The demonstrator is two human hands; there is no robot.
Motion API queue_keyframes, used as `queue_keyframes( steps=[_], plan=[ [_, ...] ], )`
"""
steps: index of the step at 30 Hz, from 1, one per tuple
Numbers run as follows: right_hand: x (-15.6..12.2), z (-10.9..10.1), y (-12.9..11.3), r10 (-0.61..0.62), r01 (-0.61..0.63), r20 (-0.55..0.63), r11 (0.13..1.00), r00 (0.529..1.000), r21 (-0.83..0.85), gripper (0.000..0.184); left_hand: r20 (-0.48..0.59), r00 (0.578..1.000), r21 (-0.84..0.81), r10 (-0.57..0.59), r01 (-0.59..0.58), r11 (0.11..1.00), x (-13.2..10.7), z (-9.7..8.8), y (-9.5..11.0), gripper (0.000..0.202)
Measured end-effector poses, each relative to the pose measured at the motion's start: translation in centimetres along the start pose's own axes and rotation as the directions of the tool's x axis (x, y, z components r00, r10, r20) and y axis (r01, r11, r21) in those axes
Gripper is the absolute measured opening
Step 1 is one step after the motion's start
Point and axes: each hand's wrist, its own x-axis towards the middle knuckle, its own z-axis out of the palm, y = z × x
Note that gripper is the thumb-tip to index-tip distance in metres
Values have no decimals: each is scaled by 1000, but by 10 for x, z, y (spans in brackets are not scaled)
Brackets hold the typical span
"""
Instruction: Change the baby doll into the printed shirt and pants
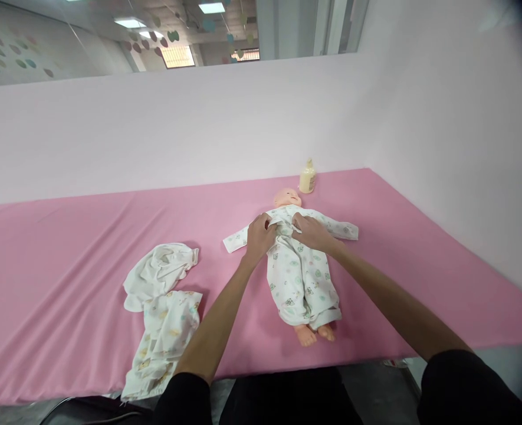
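Observation:
A baby doll [286, 198] lies on its back, dressed in a white long-sleeved baby shirt [342, 229] and white baby trousers [304, 283] with small green prints. Both sleeves are spread out sideways, and its bare feet stick out of the trouser legs. My left hand [261, 236] is closed on the shirt's cloth at one side of the doll's middle. Across from it, my right hand [310, 232] pinches cloth of the same shirt. The fingertips partly hide where shirt and trousers meet.
Crumpled white clothing [158, 274] and a printed white garment [167, 336] lie on the left of the pink sheet [66, 283]. A pale yellow pump bottle [307, 178] stands behind the doll's head. White walls [176, 130] bound the back and right.

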Motion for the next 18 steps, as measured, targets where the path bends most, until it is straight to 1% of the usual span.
queue_keyframes(
  steps=[2, 4, 6, 8, 10, 12, 14, 15, 17, 18],
  plan=[
    [2, -3, 4, -25, 24, -10, 999, 1000, -27, 14, 3, 1000, -4, 5, -5, 1000, -1, -1, 1, 19],
    [5, -2, 8, -24, 15, -82, 994, 996, -109, 17, 9, 1000, -5, 26, -26, 1000, -2, -3, 1, 18],
    [9, 2, 11, -9, -29, -165, 974, 986, -224, 20, 11, 998, -10, 58, -58, 998, -3, -4, 3, 18],
    [12, 8, 11, 0, -73, -218, 943, 976, -324, 23, 5, 996, -11, 89, -89, 996, -4, -5, 4, 18],
    [13, 14, 9, 7, -102, -244, 920, 970, -378, 27, -5, 994, -2, 108, -108, 994, -5, -4, 5, 18],
    [12, 17, 8, 25, -134, -270, 909, 963, -394, 29, -2, 993, 22, 120, -120, 993, -7, -3, 5, 19],
    [9, 16, 9, 53, -169, -290, 905, 956, -390, 27, 17, 989, 77, 145, -146, 986, -12, -2, 2, 19],
    [7, 15, 11, 62, -178, -296, 906, 953, -384, 26, 28, 984, 125, 174, -177, 976, -16, -1, 0, 19],
    [0, 12, 18, 53, -171, -309, 914, 950, -369, 21, 50, 960, 261, 276, -280, 924, -27, 0, -7, 18],
    [-5, 10, 23, 40, -162, -324, 920, 945, -358, 18, 63, 936, 338, 347, -347, 875, -33, 1, -11, 17]
  ],
)
